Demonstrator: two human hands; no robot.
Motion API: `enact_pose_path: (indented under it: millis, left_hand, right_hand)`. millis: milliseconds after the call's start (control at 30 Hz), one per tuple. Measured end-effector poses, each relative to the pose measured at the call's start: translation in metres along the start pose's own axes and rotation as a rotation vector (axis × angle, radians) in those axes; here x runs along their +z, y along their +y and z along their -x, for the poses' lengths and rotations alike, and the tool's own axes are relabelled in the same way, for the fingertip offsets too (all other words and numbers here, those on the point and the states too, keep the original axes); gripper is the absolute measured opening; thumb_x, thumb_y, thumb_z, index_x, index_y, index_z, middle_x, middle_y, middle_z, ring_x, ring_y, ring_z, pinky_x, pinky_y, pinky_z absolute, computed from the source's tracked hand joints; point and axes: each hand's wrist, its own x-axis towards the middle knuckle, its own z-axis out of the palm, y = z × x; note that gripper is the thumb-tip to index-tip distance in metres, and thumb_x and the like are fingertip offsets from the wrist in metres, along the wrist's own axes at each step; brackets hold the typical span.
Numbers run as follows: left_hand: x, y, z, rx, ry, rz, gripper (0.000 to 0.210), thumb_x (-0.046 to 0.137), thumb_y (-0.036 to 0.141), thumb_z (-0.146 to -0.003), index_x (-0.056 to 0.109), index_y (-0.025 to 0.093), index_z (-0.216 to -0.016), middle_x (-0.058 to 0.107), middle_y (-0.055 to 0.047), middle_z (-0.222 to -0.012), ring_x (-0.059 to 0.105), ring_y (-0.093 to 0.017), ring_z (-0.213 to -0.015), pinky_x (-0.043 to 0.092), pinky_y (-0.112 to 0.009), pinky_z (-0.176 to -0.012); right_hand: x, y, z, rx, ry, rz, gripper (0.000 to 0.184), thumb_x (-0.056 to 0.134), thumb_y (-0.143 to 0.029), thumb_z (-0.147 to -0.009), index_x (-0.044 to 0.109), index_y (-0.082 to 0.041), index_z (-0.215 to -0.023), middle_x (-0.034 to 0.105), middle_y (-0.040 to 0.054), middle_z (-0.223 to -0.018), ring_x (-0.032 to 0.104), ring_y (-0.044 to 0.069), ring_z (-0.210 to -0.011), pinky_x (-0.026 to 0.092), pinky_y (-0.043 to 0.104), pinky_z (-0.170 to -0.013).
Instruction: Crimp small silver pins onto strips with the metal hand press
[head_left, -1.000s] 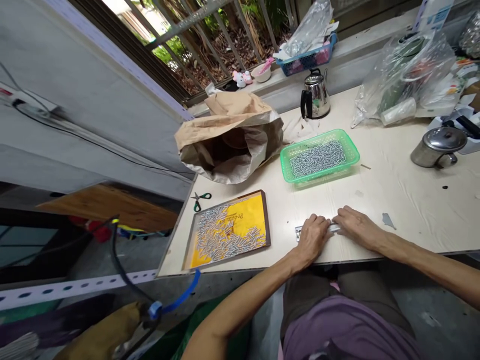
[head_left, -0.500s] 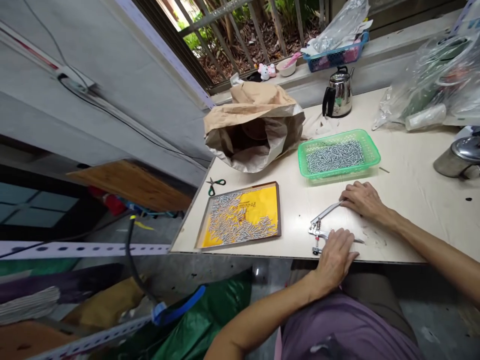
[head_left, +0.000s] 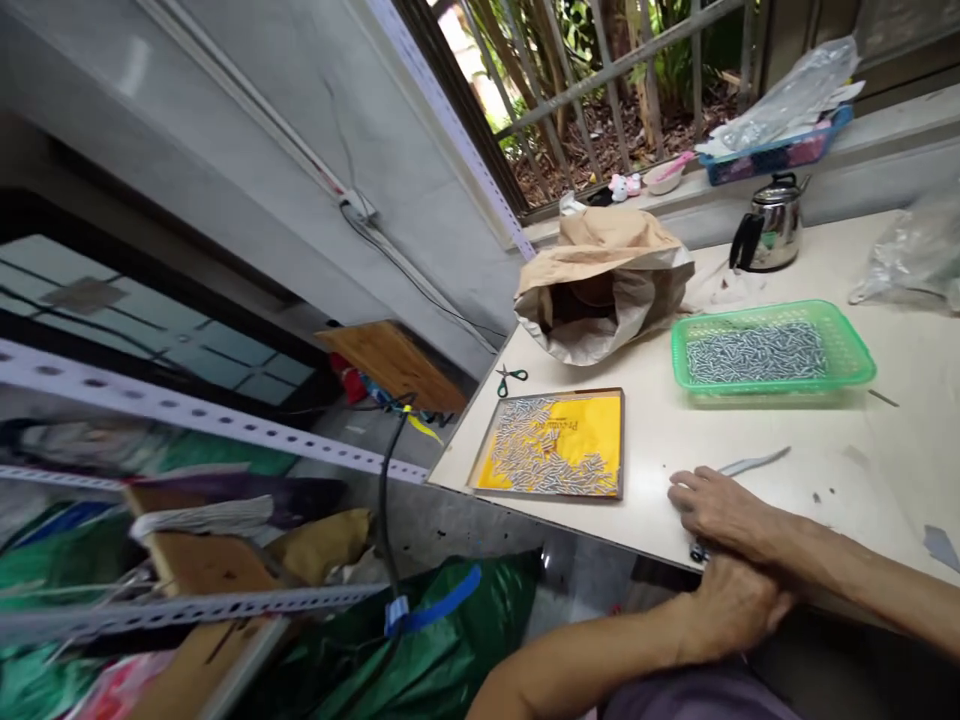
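A metal pair of hand press pliers (head_left: pixel 756 463) lies at the table's near edge; its light handle sticks out to the right beyond my right hand. Much of the tool is covered, with a dark end showing between my hands. My right hand (head_left: pixel 724 512) lies over the tool's head, fingers bent and close together; what is under the fingertips is hidden. Just below it, my left hand (head_left: pixel 739 605) is closed at the tool's lower side, its fingertips hidden. Small metal pins fill a green basket (head_left: pixel 855 375), and more lie in a shallow tray (head_left: pixel 616 440) with a yellow lining.
Small scissors (head_left: pixel 511 380) lie behind the tray. An open brown paper bag (head_left: pixel 600 240) and a steel kettle (head_left: pixel 776 225) stand farther back. Plastic wrapping (head_left: pixel 911 255) is at the far right. Off the left edge are a metal rail (head_left: pixel 225 420) and a green sack (head_left: pixel 465 630).
My right hand has left the handle's far end and moved to the tool's head. The upper handle now points right. The view has turned left.
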Motion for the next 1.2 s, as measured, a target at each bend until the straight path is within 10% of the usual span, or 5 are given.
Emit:
enact_pose_path:
  millis: [333,533,833,1033,1200]
  left_hand:
    - [-0.048,-0.018,0.006,0.062,0.019,-0.101,0.030,0.040,0.019,-0.089,0.065,0.016,-0.105,0.067,-0.011,-0.098,0.060,-0.024,-0.092,0.051,-0.035,-0.083]
    - [-0.146,-0.106,0.033,-0.531,0.176,-0.471,0.024,0.043,0.013,-0.091,0.067,0.018,-0.093,0.062,-0.008,-0.089,0.052,-0.020,-0.085,0.047,-0.033,-0.075]
    - [-0.169,-0.153,0.046,-0.581,-0.250,-0.506,0.023,0.047,0.010,-0.088,0.068,0.016,-0.084,0.062,-0.009,-0.087,0.052,-0.021,-0.092,0.043,-0.031,-0.078]
    - [-0.179,-0.144,0.037,-0.636,-0.060,-0.369,0.019,0.051,0.010,-0.085,0.067,0.013,-0.075,0.065,-0.010,-0.083,0.057,-0.022,-0.088,0.045,-0.033,-0.079]
    - [-0.159,-0.098,0.018,-0.822,0.120,0.393,0.015,0.060,0.026,-0.077,0.069,0.014,-0.080,0.065,-0.003,-0.071,0.057,-0.013,-0.062,0.045,-0.024,-0.058]
  right_hand:
    - [-0.062,0.010,0.000,0.161,0.409,-0.116,0.028,0.039,-0.016,-0.093,0.065,-0.026,-0.099,0.066,0.0047,-0.095,0.057,0.020,-0.090,0.046,0.037,-0.080]
    - [-0.113,0.087,0.029,0.675,0.497,0.142,0.058,0.013,-0.051,-0.094,0.056,-0.023,-0.121,0.059,0.0143,-0.093,0.056,0.031,-0.082,0.048,0.047,-0.064]
    - [-0.055,0.024,0.073,0.607,0.384,-0.142,0.041,0.028,-0.045,-0.096,0.057,-0.023,-0.114,0.062,0.0087,-0.093,0.064,0.022,-0.077,0.052,0.032,-0.061]
    - [-0.026,-0.014,0.098,0.678,0.328,-0.268,0.038,0.030,-0.042,-0.096,0.060,-0.022,-0.109,0.063,0.0067,-0.088,0.065,0.019,-0.076,0.053,0.030,-0.064]
    - [-0.016,-0.032,0.103,0.715,0.284,-0.276,0.035,0.028,-0.036,-0.097,0.060,-0.023,-0.098,0.059,0.0059,-0.081,0.060,0.018,-0.069,0.049,0.028,-0.057]
